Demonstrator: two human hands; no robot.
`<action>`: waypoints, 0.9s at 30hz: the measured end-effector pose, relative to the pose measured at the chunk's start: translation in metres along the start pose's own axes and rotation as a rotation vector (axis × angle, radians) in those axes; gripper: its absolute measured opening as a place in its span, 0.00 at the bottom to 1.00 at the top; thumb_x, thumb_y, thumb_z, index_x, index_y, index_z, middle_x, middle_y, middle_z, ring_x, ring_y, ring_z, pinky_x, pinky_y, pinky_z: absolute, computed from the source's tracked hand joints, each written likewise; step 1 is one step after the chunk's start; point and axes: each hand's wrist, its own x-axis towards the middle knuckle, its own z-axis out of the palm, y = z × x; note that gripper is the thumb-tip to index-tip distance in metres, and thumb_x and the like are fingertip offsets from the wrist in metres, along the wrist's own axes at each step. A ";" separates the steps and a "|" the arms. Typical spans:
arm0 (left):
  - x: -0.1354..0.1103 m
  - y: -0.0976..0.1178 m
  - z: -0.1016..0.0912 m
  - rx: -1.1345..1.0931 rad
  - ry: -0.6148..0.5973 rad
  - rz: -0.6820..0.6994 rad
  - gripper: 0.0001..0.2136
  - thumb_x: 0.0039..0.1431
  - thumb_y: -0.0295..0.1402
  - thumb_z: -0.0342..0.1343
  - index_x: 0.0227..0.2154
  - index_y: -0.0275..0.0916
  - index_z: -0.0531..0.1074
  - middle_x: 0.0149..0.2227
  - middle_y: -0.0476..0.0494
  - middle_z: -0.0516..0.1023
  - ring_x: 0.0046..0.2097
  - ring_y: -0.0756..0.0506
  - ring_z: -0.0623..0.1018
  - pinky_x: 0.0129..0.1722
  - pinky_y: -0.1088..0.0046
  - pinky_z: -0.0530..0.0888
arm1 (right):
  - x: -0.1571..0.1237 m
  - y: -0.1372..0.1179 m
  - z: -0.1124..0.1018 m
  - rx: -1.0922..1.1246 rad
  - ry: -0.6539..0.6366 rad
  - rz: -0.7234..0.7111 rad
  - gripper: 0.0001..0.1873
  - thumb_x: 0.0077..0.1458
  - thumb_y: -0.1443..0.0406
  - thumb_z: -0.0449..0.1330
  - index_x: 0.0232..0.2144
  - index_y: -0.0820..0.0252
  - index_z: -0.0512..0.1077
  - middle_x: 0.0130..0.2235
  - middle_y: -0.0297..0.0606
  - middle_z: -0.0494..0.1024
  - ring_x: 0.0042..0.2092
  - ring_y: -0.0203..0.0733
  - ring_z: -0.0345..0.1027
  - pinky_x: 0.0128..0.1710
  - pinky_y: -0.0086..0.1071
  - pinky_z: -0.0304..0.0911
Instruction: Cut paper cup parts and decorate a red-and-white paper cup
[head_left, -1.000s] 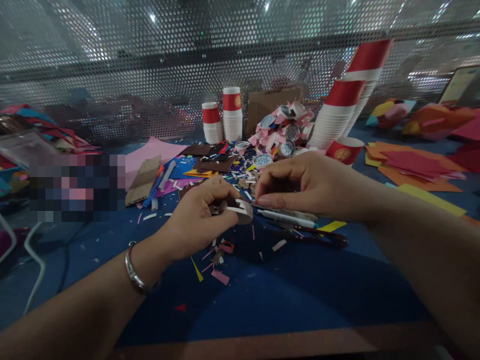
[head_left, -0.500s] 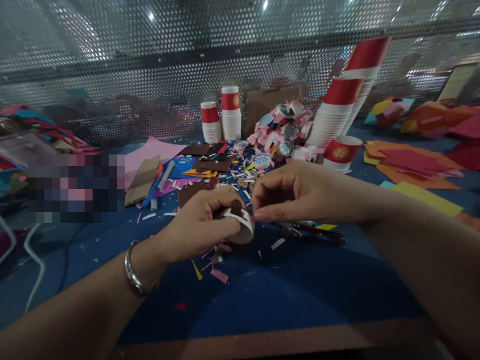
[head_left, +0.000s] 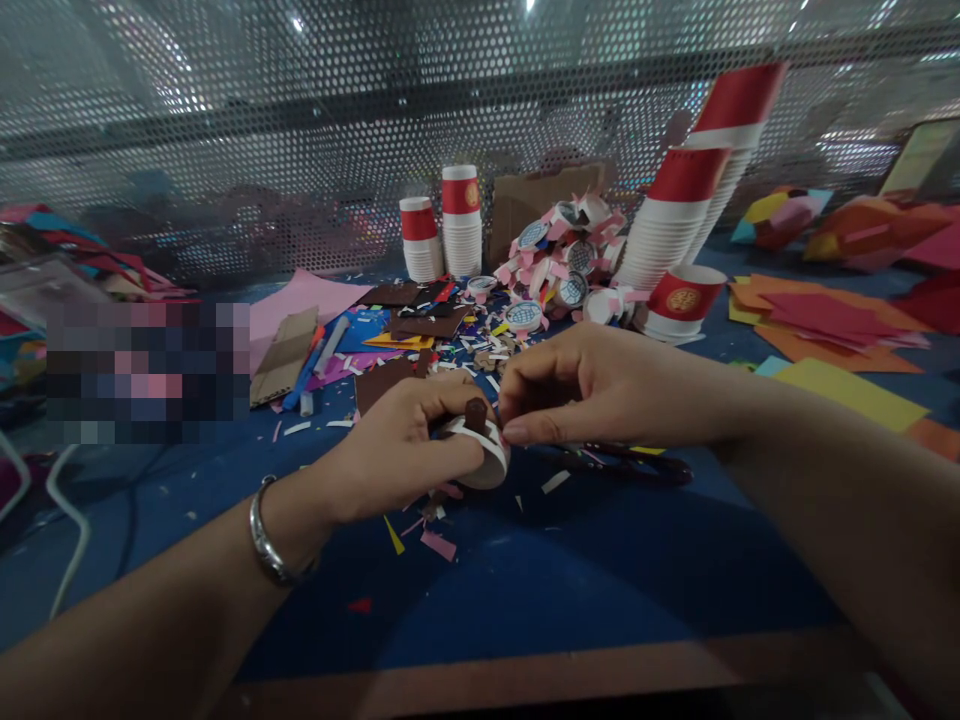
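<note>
My left hand (head_left: 405,440) is closed around a short white paper cup piece (head_left: 491,468), thumb in front and fingers behind. A dark brown paper strip (head_left: 475,416) stands up from the piece's top. At its right edge my right hand (head_left: 570,390) is in a pinch, thumb and fingertips touching the rim. Whether a smaller scrap sits between those fingertips is hidden. Partly under my right hand lies a dark, loop-ended tool (head_left: 671,468), which looks like scissors. Pink and yellow paper scraps (head_left: 438,545) lie below the cup piece.
Behind my hands is a heap of decorated cup pieces (head_left: 574,265). Red-and-white paper cup stacks (head_left: 667,215) stand at right, smaller cup stacks (head_left: 460,225) at the back. Coloured paper sheets (head_left: 832,320) lie right; pink paper (head_left: 307,305) and cardboard (head_left: 286,355) lie left. A perforated panel (head_left: 337,150) rises behind.
Both hands keep nearly the same hold on the cup piece. The right fingertips have shifted very slightly left along its edge, and the view has tilted a little.
</note>
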 end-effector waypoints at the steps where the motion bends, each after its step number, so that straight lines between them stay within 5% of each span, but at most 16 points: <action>1: 0.000 0.000 0.000 0.003 0.003 0.006 0.03 0.47 0.26 0.58 0.25 0.39 0.74 0.27 0.50 0.75 0.25 0.49 0.76 0.21 0.76 0.74 | 0.000 0.000 0.000 -0.004 0.001 0.000 0.12 0.60 0.56 0.66 0.34 0.59 0.76 0.32 0.32 0.76 0.34 0.37 0.66 0.33 0.30 0.60; 27: 0.000 -0.004 -0.001 0.028 -0.007 0.019 0.02 0.52 0.27 0.60 0.26 0.39 0.74 0.31 0.49 0.74 0.29 0.49 0.76 0.24 0.75 0.75 | 0.000 0.005 -0.002 0.043 -0.028 -0.017 0.15 0.57 0.53 0.68 0.34 0.59 0.75 0.32 0.30 0.73 0.33 0.35 0.63 0.33 0.29 0.57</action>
